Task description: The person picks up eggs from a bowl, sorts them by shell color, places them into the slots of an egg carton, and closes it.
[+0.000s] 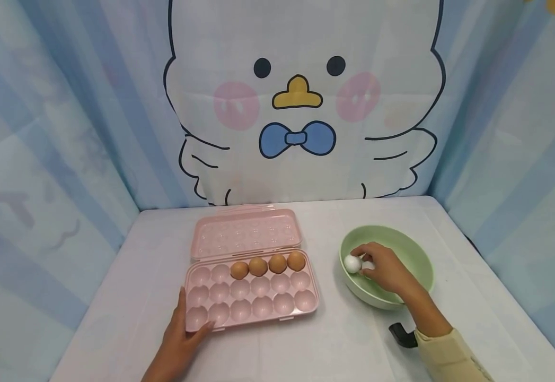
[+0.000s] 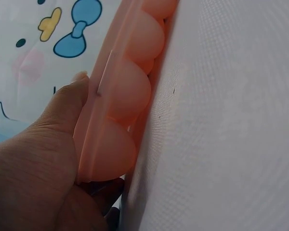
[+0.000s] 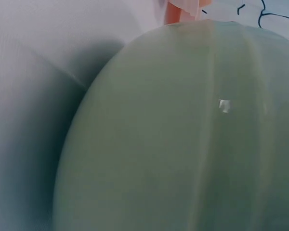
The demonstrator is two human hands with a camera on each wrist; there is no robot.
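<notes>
A pink plastic egg box lies with its lid folded back, and several brown eggs fill the right part of its back row. My left hand grips the box's front left corner; in the left wrist view its thumb lies along the rim. On the right, my right hand reaches into a green bowl. Its thumb and index finger pinch a white egg near the bowl's left wall. Another white shape shows beneath the fingers. The right wrist view holds only the bowl's outer side.
A white cloth covers the table. A black curved object is beside the right sleeve, in front of the bowl. Behind the table hangs a curtain printed with a cartoon bird, and striped curtains flank both sides.
</notes>
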